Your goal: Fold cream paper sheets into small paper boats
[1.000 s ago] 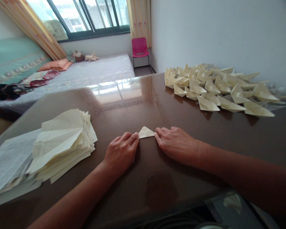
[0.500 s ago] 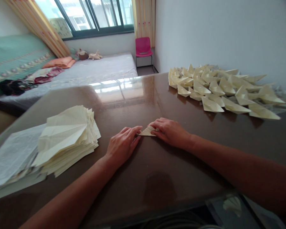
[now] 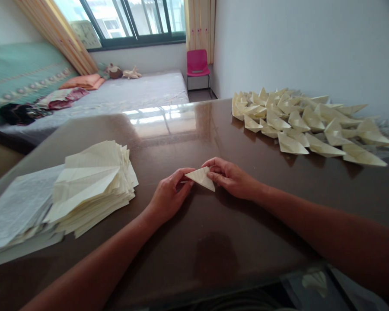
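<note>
A small cream paper folded into a triangle is raised at a tilt just over the brown table, one corner pointing down. My right hand pinches its right side, thumb on the front and fingers behind. At the left corner my left hand curls its fingers against the paper's back edge, the thumb lying lower beside it. Part of the left fingertips is hidden by the paper.
On the left lie a stack of creased cream sheets and greyish papers. Many folded paper boats crowd the right side by the wall. A bed and a pink chair stand beyond the table.
The folded triangle has come up off the tabletop and turned, so a corner now points down. Both hands shifted slightly with it, and the right thumb moved onto its front.
</note>
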`<state>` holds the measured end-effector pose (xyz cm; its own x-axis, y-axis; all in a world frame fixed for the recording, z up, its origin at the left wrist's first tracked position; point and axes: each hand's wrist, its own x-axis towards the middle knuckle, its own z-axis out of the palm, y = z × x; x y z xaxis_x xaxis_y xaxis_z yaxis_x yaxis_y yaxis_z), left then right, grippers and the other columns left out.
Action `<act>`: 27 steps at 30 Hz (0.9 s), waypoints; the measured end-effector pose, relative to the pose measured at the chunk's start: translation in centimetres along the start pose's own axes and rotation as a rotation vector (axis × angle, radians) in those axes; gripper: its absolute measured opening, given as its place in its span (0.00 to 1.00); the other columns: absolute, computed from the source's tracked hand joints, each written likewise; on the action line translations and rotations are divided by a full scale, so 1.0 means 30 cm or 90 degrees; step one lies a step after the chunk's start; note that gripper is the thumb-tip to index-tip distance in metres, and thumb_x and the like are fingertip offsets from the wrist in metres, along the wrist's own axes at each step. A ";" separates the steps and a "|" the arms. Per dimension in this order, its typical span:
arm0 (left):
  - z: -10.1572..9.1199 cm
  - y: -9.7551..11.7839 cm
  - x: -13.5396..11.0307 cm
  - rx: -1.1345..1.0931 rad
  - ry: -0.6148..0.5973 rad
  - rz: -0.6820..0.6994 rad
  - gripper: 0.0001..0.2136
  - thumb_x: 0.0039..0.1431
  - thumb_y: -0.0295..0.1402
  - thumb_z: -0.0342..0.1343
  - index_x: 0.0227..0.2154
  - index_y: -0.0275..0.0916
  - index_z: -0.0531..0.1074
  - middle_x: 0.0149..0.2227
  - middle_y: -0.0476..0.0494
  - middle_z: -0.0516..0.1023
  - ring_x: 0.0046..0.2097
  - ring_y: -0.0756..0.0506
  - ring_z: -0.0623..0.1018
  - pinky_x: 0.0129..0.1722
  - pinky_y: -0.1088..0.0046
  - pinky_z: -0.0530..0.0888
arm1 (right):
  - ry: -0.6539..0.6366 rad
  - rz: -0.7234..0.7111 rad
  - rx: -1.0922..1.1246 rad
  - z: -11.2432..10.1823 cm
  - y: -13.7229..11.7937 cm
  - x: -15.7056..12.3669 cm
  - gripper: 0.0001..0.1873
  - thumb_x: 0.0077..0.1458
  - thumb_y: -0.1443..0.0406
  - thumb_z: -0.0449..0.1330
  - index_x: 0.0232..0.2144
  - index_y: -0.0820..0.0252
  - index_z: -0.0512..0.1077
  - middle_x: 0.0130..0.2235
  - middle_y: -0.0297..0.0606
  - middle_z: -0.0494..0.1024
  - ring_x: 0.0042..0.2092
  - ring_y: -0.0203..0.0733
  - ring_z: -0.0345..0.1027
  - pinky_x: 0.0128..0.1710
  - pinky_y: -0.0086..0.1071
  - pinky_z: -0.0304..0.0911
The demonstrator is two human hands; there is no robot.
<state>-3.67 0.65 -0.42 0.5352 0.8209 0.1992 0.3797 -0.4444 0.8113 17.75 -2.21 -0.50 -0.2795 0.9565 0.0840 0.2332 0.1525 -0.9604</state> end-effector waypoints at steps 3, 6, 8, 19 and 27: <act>0.007 -0.001 -0.005 -0.071 -0.032 -0.001 0.16 0.60 0.35 0.54 0.50 0.37 0.69 0.45 0.42 0.79 0.43 0.46 0.79 0.46 0.71 0.75 | 0.012 -0.002 -0.026 0.001 -0.008 -0.006 0.15 0.59 0.62 0.55 0.48 0.59 0.65 0.32 0.32 0.73 0.31 0.34 0.66 0.32 0.27 0.61; 0.010 0.001 -0.008 -0.111 -0.065 -0.003 0.20 0.60 0.35 0.55 0.53 0.35 0.66 0.47 0.39 0.77 0.47 0.44 0.78 0.49 0.68 0.74 | 0.017 -0.013 -0.025 0.004 -0.010 -0.008 0.14 0.59 0.62 0.56 0.47 0.59 0.66 0.32 0.32 0.72 0.31 0.33 0.65 0.31 0.27 0.62; 0.011 0.006 -0.009 -0.105 -0.069 -0.012 0.20 0.60 0.35 0.54 0.54 0.34 0.64 0.46 0.39 0.78 0.46 0.45 0.78 0.49 0.68 0.74 | 0.014 -0.017 -0.026 0.006 -0.006 -0.007 0.13 0.59 0.63 0.55 0.47 0.58 0.67 0.32 0.31 0.72 0.31 0.33 0.65 0.31 0.26 0.61; 0.024 0.015 -0.007 -0.168 -0.059 0.007 0.20 0.62 0.30 0.51 0.57 0.36 0.60 0.53 0.38 0.72 0.49 0.47 0.76 0.51 0.71 0.73 | 0.038 -0.045 -0.081 0.016 -0.007 -0.009 0.12 0.59 0.66 0.55 0.46 0.57 0.67 0.34 0.32 0.73 0.31 0.32 0.64 0.33 0.27 0.61; 0.029 0.030 -0.009 -0.116 -0.039 -0.003 0.20 0.61 0.30 0.51 0.56 0.38 0.63 0.45 0.43 0.77 0.39 0.50 0.77 0.43 0.74 0.75 | 0.122 -0.116 -0.220 0.025 -0.034 -0.018 0.10 0.57 0.69 0.57 0.43 0.57 0.71 0.40 0.34 0.70 0.32 0.31 0.64 0.36 0.28 0.63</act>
<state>-2.80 -0.29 -0.22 0.5800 0.7976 0.1657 0.2422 -0.3631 0.8997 16.96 -3.08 0.22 -0.1749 0.9303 0.3226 0.5028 0.3660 -0.7831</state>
